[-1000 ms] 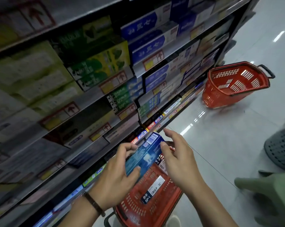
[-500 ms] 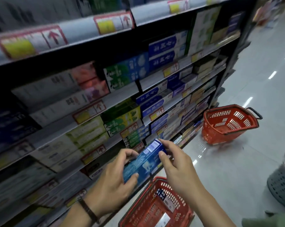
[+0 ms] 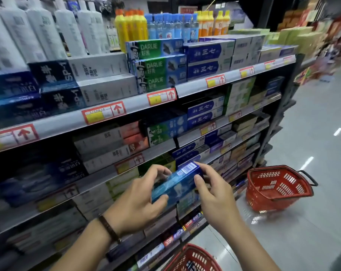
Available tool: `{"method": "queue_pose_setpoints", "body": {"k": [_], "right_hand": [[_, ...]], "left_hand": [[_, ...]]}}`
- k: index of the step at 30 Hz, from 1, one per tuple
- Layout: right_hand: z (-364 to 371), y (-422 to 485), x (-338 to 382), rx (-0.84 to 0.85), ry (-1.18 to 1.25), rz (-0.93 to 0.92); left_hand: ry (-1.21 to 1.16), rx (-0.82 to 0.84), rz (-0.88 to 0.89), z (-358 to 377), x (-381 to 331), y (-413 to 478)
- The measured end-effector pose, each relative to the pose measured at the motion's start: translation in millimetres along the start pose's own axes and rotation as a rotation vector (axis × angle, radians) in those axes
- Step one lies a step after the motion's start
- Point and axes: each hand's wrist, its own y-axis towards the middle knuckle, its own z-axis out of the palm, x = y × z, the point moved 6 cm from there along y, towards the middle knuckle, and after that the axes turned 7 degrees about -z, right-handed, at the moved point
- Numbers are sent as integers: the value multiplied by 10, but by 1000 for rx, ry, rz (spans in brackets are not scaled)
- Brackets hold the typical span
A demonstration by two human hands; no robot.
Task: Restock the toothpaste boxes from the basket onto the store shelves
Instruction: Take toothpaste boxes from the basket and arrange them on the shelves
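I hold one blue toothpaste box (image 3: 177, 182) in both hands in front of the lower shelves. My left hand (image 3: 138, 200) grips its near end, thumb on the front face and fingers curled over the top. My right hand (image 3: 214, 192) pinches the far end beside the barcode. A red basket (image 3: 193, 259) sits right below my arms at the frame's bottom edge, with a box just visible inside. The shelves (image 3: 126, 108) on the left are packed with toothpaste boxes in rows.
A second red basket (image 3: 277, 188) stands on the grey floor to the right by the shelf's end. Bottles (image 3: 48, 32) line the top of the shelving. Price tags with red arrows run along the shelf edges. The aisle floor stretches away to the right.
The view has risen from the low shelves to the top shelf. Both hands have lifted the blue box up and away from the near basket, keeping the same grip.
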Motion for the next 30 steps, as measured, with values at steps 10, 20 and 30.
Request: {"method": "queue_pose_setpoints", "body": {"k": [10,20,30], "right_hand": [[86,344,422,141,279,-34],[486,542,708,274,493,11],[963,562,1065,160,546,24]], "left_hand": [[-18,-67,-28,-593,-305,-217],[-68,-159,-153,-1054,-208,-542],[-101,-423,-201,-1568,286,-1101]]}}
